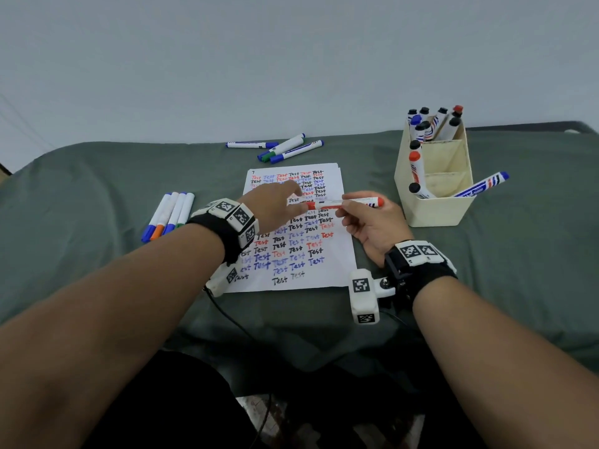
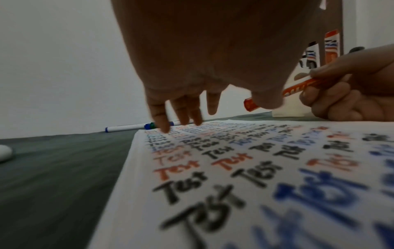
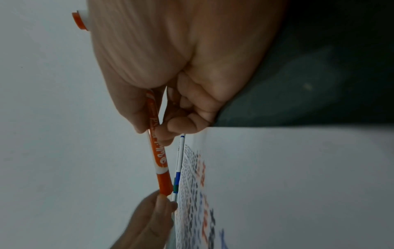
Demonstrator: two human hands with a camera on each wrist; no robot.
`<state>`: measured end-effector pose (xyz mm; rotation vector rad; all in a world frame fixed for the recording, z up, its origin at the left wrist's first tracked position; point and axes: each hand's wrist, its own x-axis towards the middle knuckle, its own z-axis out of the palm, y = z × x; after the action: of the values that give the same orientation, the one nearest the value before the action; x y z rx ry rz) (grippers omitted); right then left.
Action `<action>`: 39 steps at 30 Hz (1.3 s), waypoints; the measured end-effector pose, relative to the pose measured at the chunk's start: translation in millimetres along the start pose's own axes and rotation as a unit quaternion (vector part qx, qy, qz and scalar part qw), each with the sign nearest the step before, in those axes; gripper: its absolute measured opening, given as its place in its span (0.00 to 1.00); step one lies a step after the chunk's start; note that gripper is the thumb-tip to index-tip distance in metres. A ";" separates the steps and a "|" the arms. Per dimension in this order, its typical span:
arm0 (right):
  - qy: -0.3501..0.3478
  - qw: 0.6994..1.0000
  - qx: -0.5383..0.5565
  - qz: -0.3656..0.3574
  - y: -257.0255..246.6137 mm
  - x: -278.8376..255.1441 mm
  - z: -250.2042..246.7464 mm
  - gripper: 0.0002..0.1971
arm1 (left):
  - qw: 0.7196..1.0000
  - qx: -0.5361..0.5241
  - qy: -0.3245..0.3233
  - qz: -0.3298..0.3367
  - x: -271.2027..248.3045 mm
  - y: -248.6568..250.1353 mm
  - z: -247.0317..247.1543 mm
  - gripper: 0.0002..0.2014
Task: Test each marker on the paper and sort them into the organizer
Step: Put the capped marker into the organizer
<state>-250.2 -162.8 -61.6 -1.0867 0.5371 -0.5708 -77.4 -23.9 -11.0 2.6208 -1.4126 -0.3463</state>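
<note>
Red marker: white barrel, red print, red cap at the left end, red plug at the right end, lying roughly level above the middle of the paper. Paper is a white sheet flat on the green-covered worktop, filled with rows of "Test" in red, black and blue. Cream organizer stands right of the paper, well clear of it, three compartments; far compartment is packed with upright markers, mostly black caps, one blue, one red; a red-capped and a black-capped marker lean along its left wall, and a blue-capped marker pokes out over the near right corner. Four markers lie side by side left of the paper, caps toward the camera: blue, orange, blue, green. A loose cluster of blue and green markers sits just beyond the paper's far edge. Nothing lies between marker and organizer. Right hand is clamped on the barrel, thumb and fingers curled round it, heel down near the paper's right edge. Left hand pinches the cap end with thumb and forefinger, its other fingers straight, hanging over the paper's far rows. Hands close together, joined only by the marker.
</note>
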 end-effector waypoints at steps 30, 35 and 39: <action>0.179 0.889 -0.271 -0.322 -168.4 22.9 9.0 0.19 | 0.965 0.074 -0.223 -0.115 2.2 -23.7 24.8 0.67; 0.209 0.850 -0.321 -0.362 -169.4 21.4 -19.0 0.29 | 0.966 0.069 -0.219 -0.115 3.5 -23.8 25.8 0.67; 0.213 0.835 -0.374 -0.343 -155.4 20.7 -31.2 0.28 | 0.967 0.070 -0.217 -0.114 3.5 -24.9 26.1 0.66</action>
<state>-280.9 -251.9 67.4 -1.9501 0.7913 -1.3230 -62.5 -13.7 -42.4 2.9592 -1.2794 -0.9310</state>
